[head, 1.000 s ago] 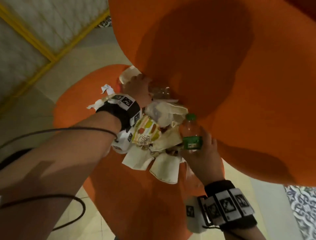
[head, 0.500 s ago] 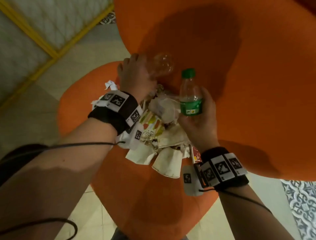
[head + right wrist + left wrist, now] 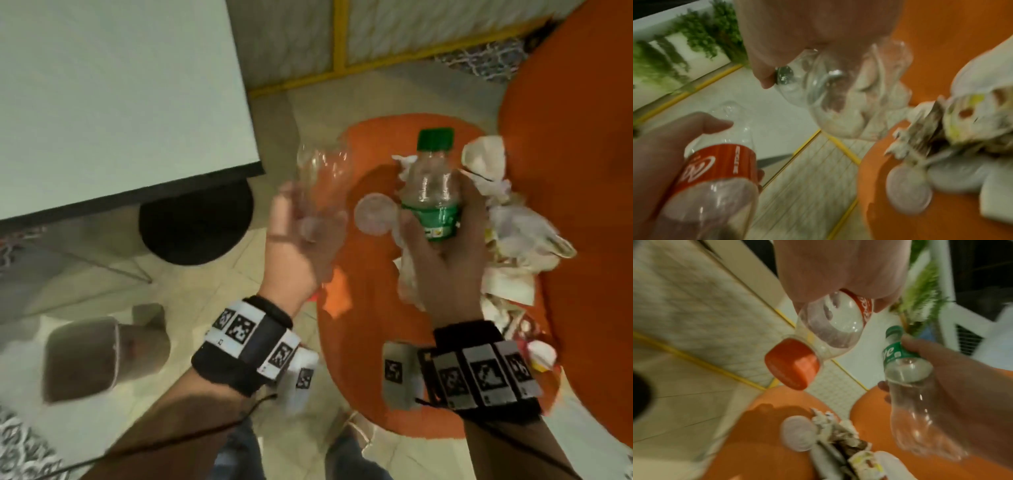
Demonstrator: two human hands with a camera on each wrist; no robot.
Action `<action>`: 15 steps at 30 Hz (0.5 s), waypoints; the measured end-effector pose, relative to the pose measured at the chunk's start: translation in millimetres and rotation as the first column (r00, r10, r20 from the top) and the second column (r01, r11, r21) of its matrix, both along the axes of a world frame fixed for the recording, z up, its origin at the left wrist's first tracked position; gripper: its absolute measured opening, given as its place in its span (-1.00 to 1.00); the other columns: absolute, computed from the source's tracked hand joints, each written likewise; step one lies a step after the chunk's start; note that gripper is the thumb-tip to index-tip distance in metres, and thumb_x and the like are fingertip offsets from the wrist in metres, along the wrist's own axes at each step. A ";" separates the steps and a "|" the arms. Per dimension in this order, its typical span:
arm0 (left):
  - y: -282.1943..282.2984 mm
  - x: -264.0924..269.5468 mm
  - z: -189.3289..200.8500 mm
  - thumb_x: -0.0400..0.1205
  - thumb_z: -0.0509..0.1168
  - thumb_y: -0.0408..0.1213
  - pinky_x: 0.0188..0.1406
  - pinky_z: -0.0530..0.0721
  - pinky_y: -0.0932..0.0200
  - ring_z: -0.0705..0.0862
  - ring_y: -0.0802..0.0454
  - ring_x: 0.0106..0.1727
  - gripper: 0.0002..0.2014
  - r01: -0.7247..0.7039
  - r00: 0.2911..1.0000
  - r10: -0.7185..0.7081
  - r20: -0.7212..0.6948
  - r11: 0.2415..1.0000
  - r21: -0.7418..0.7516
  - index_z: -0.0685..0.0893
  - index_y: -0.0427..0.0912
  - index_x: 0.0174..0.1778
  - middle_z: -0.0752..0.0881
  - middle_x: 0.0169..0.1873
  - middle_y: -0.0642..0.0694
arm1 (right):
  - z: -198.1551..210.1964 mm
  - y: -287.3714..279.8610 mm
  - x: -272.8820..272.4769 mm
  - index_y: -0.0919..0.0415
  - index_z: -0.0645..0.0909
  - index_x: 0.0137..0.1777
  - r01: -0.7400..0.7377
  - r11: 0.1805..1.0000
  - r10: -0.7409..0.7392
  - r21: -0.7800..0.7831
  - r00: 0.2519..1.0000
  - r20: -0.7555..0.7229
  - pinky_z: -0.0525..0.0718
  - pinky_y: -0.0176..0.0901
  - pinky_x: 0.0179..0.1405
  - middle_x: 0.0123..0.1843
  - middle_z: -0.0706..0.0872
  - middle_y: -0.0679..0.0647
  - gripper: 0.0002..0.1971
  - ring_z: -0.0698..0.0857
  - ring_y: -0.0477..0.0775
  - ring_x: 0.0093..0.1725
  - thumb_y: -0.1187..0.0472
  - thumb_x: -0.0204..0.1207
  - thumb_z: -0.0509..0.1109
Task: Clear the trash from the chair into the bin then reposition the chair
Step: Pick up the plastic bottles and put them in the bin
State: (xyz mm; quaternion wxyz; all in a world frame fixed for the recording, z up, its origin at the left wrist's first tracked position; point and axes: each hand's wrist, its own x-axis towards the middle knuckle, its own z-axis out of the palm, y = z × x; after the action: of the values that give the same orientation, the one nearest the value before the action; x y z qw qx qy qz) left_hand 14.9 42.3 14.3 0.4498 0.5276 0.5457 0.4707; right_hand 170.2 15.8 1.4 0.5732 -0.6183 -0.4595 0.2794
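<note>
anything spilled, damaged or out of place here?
No spill visible. Litter is still heaped on the orange chair's seat: crumpled wrappers and a plastic lid. Both hands hold empty bottles, the red-label bottle in the left, the green-label bottle in the right.

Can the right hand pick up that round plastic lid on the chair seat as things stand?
Probably not yet. The lid lies bare on the chair, close by, but the right hand is full: it grips the green-capped bottle. The left hand holds the red-capped bottle.
</note>
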 end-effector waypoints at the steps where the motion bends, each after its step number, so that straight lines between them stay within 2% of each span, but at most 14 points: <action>1: -12.4 -31.4 -11.3 0.50 0.40 -0.45 -0.29 0.60 0.43 0.65 0.41 -0.28 -0.66 -0.055 0.998 0.056 0.015 0.997 -0.050 0.48 0.03 0.02 0.69 -0.26 0.24 | -4.2 1.3 -28.0 0.11 0.36 0.48 -0.079 0.997 0.078 -0.008 0.997 -0.008 0.63 -0.21 0.09 0.30 0.60 0.06 -0.38 0.65 -0.07 0.19 -0.03 0.45 0.44; 3: -34.7 -92.8 -30.5 0.53 0.39 -0.29 -0.19 0.63 0.38 0.68 0.38 -0.17 -0.70 -0.176 0.984 0.176 -0.011 0.976 -0.130 0.49 0.09 0.08 0.69 -0.14 0.19 | -14.0 1.2 -87.3 0.10 0.43 0.41 -0.247 0.967 0.247 -0.063 0.969 -0.006 0.60 -0.29 0.01 0.19 0.65 -0.02 -0.41 0.66 -0.15 0.11 -0.10 0.43 0.43; 5: -56.3 -154.2 -48.0 0.57 0.36 -0.19 -0.13 0.61 0.49 0.68 0.43 -0.11 -0.70 -0.294 0.956 0.290 -0.047 0.937 -0.188 0.49 0.13 0.18 0.70 -0.10 0.20 | -26.3 0.4 -153.2 0.04 0.46 0.37 -0.405 0.902 0.411 -0.150 0.911 0.009 0.60 -0.41 0.02 0.10 0.65 -0.22 -0.45 0.65 -0.31 0.08 -0.14 0.42 0.44; 6: -65.8 -185.9 -55.8 0.58 0.35 -0.16 -0.12 0.60 0.53 0.67 0.46 -0.10 -0.69 -0.363 0.932 0.357 -0.064 0.906 -0.220 0.49 0.12 0.22 0.70 -0.07 0.20 | -32.7 -0.1 -187.9 0.00 0.47 0.35 -0.476 0.859 0.486 -0.188 0.874 0.009 0.63 -0.40 0.04 0.07 0.64 -0.26 -0.46 0.65 -0.33 0.07 -0.13 0.40 0.45; 8: -81.7 -253.6 -72.6 0.56 0.36 -0.07 -0.05 0.61 0.52 0.66 0.46 -0.03 -0.65 -0.493 0.869 0.482 -0.110 0.829 -0.266 0.51 0.08 0.25 0.70 0.02 0.15 | -51.3 0.1 -260.3 -0.05 0.47 0.31 -0.588 0.771 0.601 -0.245 0.799 -0.028 0.70 -0.14 0.06 0.06 0.65 -0.24 -0.48 0.67 -0.24 0.06 -0.10 0.37 0.48; 10: -96.1 -324.8 -95.0 0.46 0.43 0.06 0.14 0.68 0.22 0.70 0.23 0.09 -0.57 -0.603 0.796 0.583 -0.163 0.739 -0.301 0.54 0.07 0.21 0.72 0.10 0.04 | -73.8 -0.6 -334.3 -0.02 0.45 0.29 -0.665 0.677 0.690 -0.317 0.723 -0.043 0.71 0.01 0.08 0.10 0.66 -0.20 -0.47 0.68 -0.16 0.07 -0.02 0.34 0.52; 12: -108.1 -392.0 -115.4 0.34 0.44 0.16 0.23 0.67 -0.07 0.70 0.01 0.15 -0.49 -0.684 0.727 0.642 -0.241 0.652 -0.326 0.53 0.10 0.16 0.72 0.12 -0.03 | -95.0 -2.3 -404.6 0.01 0.40 0.32 -0.712 0.572 0.761 -0.407 0.646 -0.062 0.70 0.07 0.11 0.17 0.68 -0.10 -0.40 0.69 -0.05 0.11 0.07 0.32 0.57; 13: -114.8 -423.7 -125.1 0.32 0.45 0.13 0.24 0.66 -0.11 0.70 -0.02 0.14 -0.49 -0.713 0.699 0.661 -0.271 0.617 -0.333 0.52 0.07 0.14 0.72 0.10 -0.06 | -106.9 -3.9 -438.4 0.02 0.38 0.35 -0.724 0.524 0.786 -0.449 0.614 -0.073 0.69 0.07 0.14 0.19 0.68 -0.07 -0.37 0.70 -0.01 0.12 0.10 0.31 0.58; 15: -125.8 -479.1 -143.9 0.34 0.50 -0.07 0.18 0.66 -0.06 0.69 -0.07 0.04 -0.52 -0.740 0.670 0.671 -0.317 0.571 -0.355 0.50 -0.08 0.10 0.71 0.01 -0.11 | -130.3 -7.1 -498.6 0.03 0.34 0.41 -0.730 0.449 0.819 -0.514 0.566 -0.088 0.68 0.05 0.19 0.22 0.68 -0.05 -0.30 0.69 0.02 0.15 0.12 0.30 0.59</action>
State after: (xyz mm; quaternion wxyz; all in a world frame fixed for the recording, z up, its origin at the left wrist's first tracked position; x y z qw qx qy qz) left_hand -464.2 -83.5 -129.6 0.2926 0.1771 0.8361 0.4288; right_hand -328.5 8.6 -128.9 0.1590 -0.4848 -0.6498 0.5634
